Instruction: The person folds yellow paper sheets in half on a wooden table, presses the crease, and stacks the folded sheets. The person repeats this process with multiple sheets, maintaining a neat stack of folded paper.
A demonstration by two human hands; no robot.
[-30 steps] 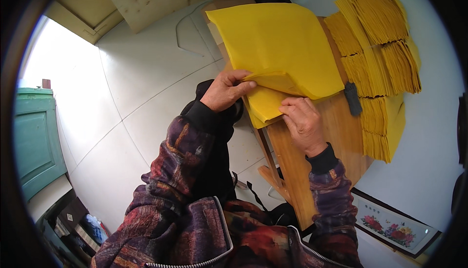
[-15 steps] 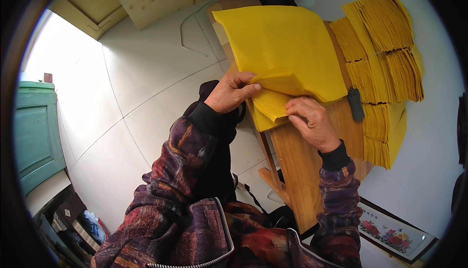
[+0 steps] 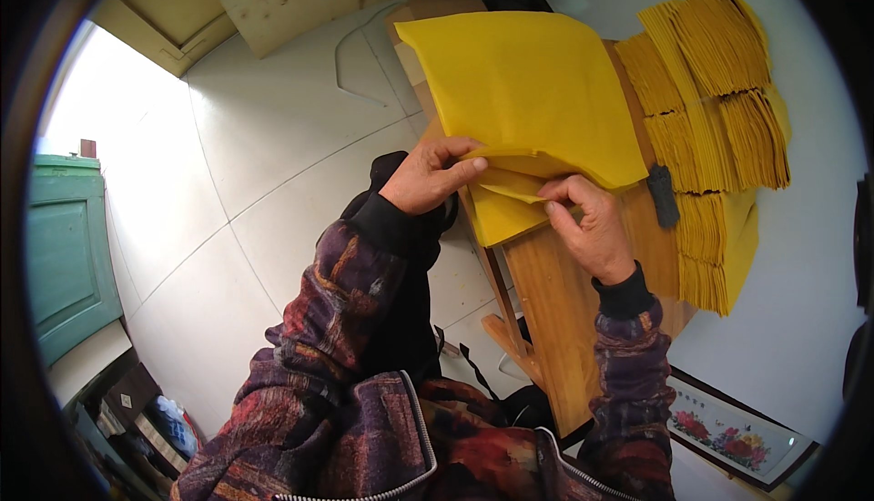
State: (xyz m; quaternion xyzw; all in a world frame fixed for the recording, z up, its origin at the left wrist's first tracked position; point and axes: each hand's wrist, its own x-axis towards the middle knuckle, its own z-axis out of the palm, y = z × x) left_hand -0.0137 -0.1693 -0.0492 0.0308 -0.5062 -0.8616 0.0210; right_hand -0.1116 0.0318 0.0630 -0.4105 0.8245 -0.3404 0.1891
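Observation:
A pile of large yellow sheets (image 3: 537,86), seemingly paper, lies on the wooden table with its near edge lifted and parted. At the pile's near left corner, my left hand (image 3: 432,173) pinches the raised edge between thumb and fingers. My right hand (image 3: 590,226) is closed at the near right, its thumb and fingertips on the corner of a yellow sheet (image 3: 510,190) beneath the raised ones. A gap shows between that sheet and the layers above. How many layers each hand grips cannot be made out.
Bundles of folded yellow sheets (image 3: 719,46) stand to the right of the wooden table (image 3: 569,319). A dark grey object (image 3: 664,196) lies at the table's right edge. A framed flower picture (image 3: 737,437) is at lower right, a green cabinet (image 3: 73,246) at far left.
My right hand has risen slightly, lifting the lower sheet's corner. The raised upper layers now look flatter. My left hand keeps its place.

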